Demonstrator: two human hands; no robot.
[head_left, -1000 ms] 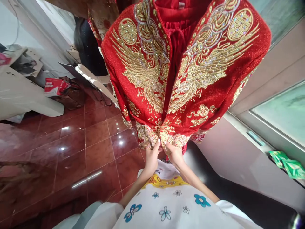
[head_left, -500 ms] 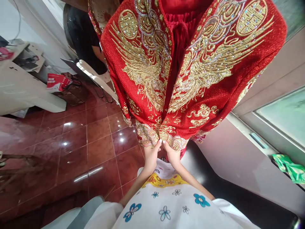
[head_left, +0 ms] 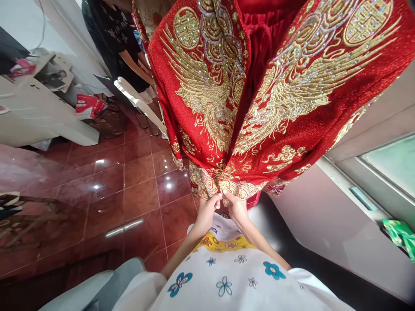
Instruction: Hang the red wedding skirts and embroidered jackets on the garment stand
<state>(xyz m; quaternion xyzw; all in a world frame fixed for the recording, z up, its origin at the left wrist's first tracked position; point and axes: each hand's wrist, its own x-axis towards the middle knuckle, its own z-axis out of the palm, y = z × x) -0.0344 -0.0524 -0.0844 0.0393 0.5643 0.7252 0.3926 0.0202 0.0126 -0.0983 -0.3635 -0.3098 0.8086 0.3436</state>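
Observation:
A red jacket (head_left: 301,138) with gold and silver embroidery hangs before me, its front edges apart at the top and together near the hem. My left hand (head_left: 209,209) pinches the hem just left of the front edges. On the other side of them my right hand (head_left: 236,207) grips the hem, thumb on the outer face and fingers behind, out of sight. Both hands are close together at the bottom of the jacket. Gathered red cloth (head_left: 259,47) shows inside the neck opening.
A person in dark clothes (head_left: 106,39) is at the upper left, behind a white rack-like piece (head_left: 139,99). A white desk (head_left: 45,116) and a red packet (head_left: 90,106) stand left. Glossy red tiles (head_left: 139,177) cover the floor. A black seat (head_left: 279,229) and green packet (head_left: 398,237) are right.
The jacket looks slightly nearer and shifted to the right as the view moves. My left fingers have curled more at the hem. The person at the upper left has shifted, showing more of an arm.

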